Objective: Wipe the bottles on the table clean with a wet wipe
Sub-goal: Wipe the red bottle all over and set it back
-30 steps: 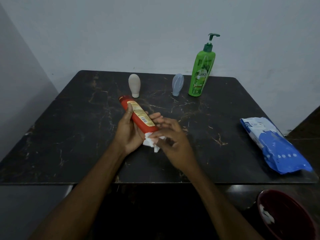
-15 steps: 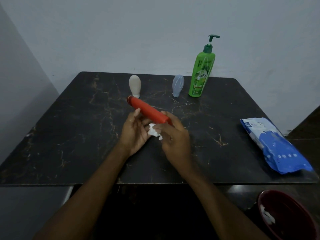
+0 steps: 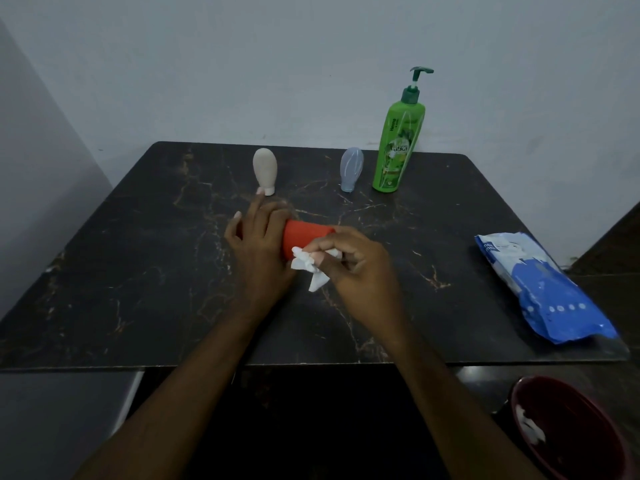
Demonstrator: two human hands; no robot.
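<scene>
green pump bottle label reads "atika".

Bottles: four, namely red bottle, beige bottle, clear blue bottle, green pump bottle
Wet wipes: one crumpled wipe
Wipe packs: one blue pack
Bowls: one dark red bowl
Tables: one dark marble table
Hands: two, namely left hand, right hand

- Your left hand is reaching up from lower left to frame center, fingers extended and cupped.
- Your right hand is pinching closed just right of it, fingertips curled inward.
</scene>
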